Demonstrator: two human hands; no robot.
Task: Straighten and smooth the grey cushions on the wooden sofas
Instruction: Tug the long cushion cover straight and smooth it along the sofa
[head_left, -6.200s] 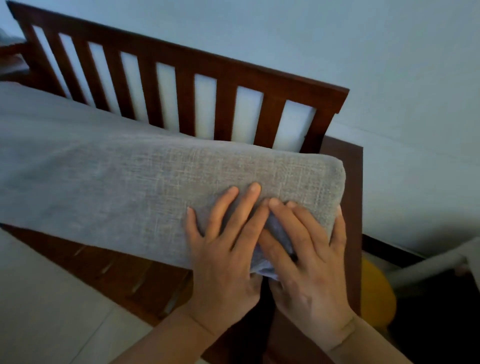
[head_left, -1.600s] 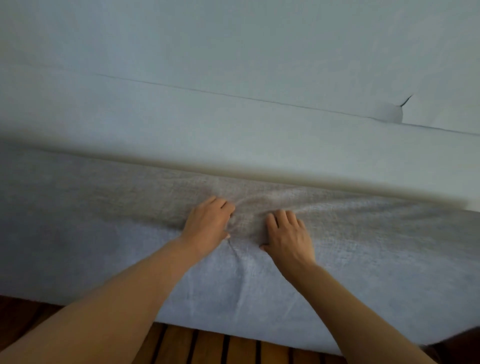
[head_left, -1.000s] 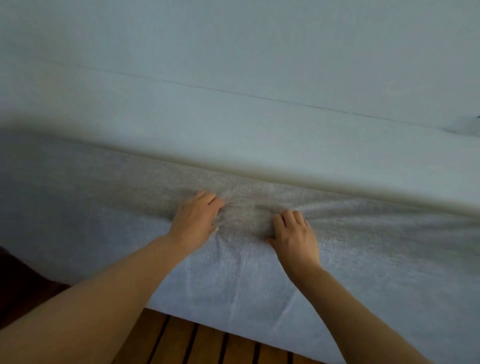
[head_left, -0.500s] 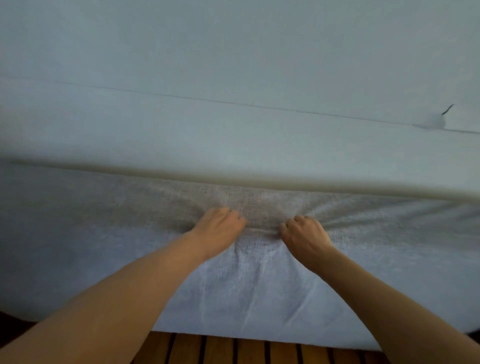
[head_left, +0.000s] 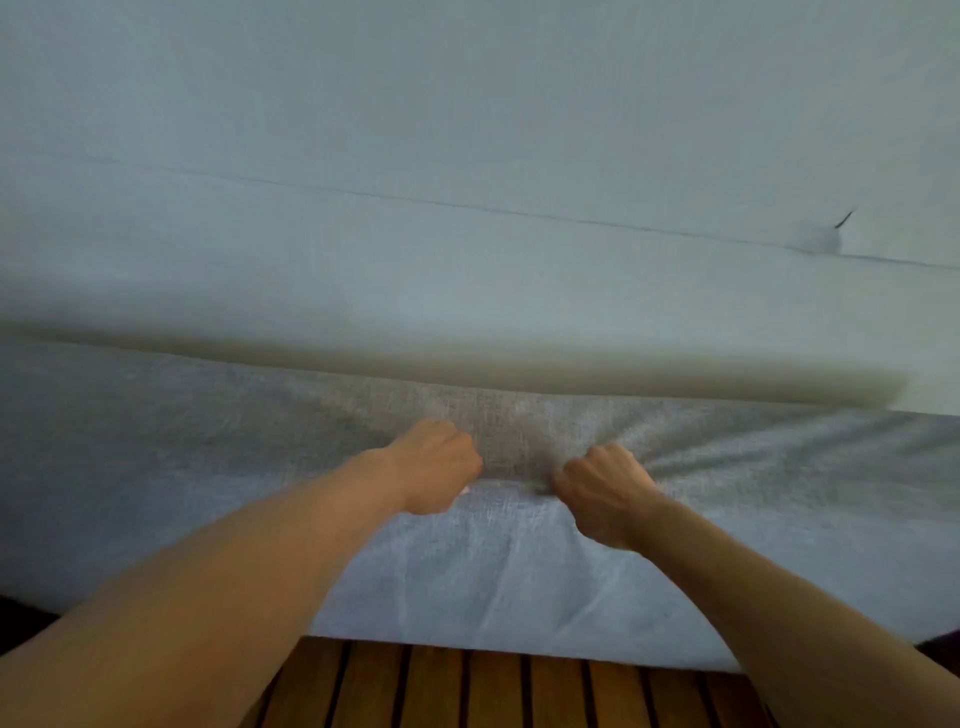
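While both hands grip its cover, the scene reads as follows, with places given relative to the grey cushion.

Grey cushion (head_left: 519, 571): it spans the whole width of the head view, lifted with its near face towards the camera; its lower edge hangs above the wooden slats, and its upper edge is blurred and pale.

Left hand (head_left: 436, 467): just left of the cushion's middle, fingers curled into a fist that pinches a fold of the grey cover; the bare forearm comes up from the lower left corner.

Fabric between the hands: a short band of the cover is pulled taut from one fist to the other, darker than the cloth below it.

Right hand (head_left: 602, 493): just right of the cushion's middle, near the left hand but not touching it, fingers curled and gripping the cover; creases fan out from this fist towards the right edge.

Wooden slats (head_left: 519, 686): below the cushion's lower edge, brown boards running away from the camera with dark gaps between them.

Wall (head_left: 467, 130): behind and above the cushion, pale, with a thin dark line crossing it from left down to right.

Mark on the wall (head_left: 821, 241): above the cushion's right part, a small scuffed patch with a short dark stroke on the line.
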